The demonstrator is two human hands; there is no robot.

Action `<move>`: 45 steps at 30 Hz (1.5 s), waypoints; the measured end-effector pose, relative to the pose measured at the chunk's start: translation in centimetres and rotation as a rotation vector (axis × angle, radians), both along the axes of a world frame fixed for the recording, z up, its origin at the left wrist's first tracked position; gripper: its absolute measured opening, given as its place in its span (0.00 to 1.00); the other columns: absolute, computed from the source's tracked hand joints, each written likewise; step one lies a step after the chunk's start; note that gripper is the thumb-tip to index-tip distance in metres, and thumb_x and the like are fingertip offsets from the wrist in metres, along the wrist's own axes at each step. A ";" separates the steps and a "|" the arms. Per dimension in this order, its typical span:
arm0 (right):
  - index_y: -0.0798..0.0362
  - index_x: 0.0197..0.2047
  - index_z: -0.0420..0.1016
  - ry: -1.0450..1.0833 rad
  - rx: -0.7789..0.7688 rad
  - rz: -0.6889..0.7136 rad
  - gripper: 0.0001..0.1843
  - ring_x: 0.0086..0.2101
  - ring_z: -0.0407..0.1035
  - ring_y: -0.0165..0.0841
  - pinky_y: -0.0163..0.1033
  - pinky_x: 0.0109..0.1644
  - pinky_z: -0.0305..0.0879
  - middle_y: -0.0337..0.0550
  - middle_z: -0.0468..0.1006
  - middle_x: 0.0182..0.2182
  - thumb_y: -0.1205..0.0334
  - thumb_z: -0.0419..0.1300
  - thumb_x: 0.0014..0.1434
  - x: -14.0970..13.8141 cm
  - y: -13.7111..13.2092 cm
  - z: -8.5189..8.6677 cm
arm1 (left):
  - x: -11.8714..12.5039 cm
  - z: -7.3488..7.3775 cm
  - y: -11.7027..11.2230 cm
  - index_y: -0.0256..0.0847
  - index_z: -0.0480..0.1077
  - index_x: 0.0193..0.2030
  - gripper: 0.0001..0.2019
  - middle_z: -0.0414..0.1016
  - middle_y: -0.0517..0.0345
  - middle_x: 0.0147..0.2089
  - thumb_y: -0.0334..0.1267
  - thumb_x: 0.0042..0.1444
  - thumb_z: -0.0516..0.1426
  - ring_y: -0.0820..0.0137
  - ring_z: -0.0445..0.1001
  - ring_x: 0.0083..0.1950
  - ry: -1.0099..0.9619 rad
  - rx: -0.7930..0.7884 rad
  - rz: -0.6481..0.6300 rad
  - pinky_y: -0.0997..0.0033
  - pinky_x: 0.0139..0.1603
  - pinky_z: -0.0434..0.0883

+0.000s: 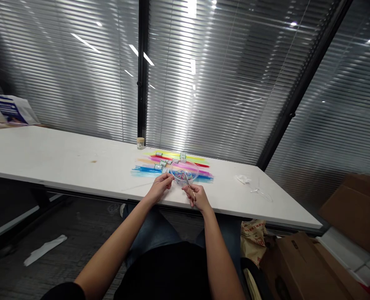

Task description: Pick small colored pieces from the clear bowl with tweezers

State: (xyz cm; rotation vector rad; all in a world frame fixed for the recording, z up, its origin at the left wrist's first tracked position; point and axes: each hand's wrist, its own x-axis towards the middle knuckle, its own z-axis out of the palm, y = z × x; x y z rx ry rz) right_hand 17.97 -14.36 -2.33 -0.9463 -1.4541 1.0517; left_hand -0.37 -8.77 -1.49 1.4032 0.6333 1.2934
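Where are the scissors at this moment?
Near the centre of the head view, the scissors are in the right hand, blades pointing toward the clear bowl.

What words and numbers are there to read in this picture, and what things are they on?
None can be read for sure.
Small labels on the colored sticks: printing too tiny to read.
White-and-blue package at the left: pale marks on the blue part, too blurred.
Brown paper bag under the table: red marks, too unclear to quote.
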 end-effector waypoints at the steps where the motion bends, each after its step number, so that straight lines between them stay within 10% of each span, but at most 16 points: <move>1: 0.57 0.31 0.73 -0.004 0.000 0.001 0.22 0.11 0.54 0.22 0.30 0.13 0.45 0.30 0.59 0.16 0.43 0.63 0.53 0.0 0.0 0.0 | 0.0 0.0 0.0 0.38 0.68 0.30 0.13 0.60 0.65 0.22 0.47 0.52 0.61 0.77 0.57 0.24 0.017 0.011 -0.001 0.75 0.27 0.54; 33: 0.57 0.31 0.74 0.018 -0.027 0.000 0.24 0.11 0.53 0.22 0.31 0.13 0.44 0.30 0.58 0.17 0.40 0.63 0.51 -0.1 -0.2 0.5 | -0.1 1.1 -1.2 0.38 0.72 0.28 0.13 0.61 0.63 0.22 0.47 0.50 0.62 0.74 0.60 0.25 0.144 0.055 0.011 0.75 0.27 0.56; 45: 0.55 0.28 0.72 0.095 -0.031 -0.077 0.26 0.12 0.48 0.22 0.32 0.12 0.45 0.29 0.56 0.16 0.38 0.65 0.47 -0.1 0.0 0.5 | 0.4 0.7 -0.5 0.39 0.60 0.18 0.21 0.56 0.65 0.18 0.50 0.43 0.65 0.79 0.55 0.20 -0.156 -0.121 0.062 0.76 0.21 0.54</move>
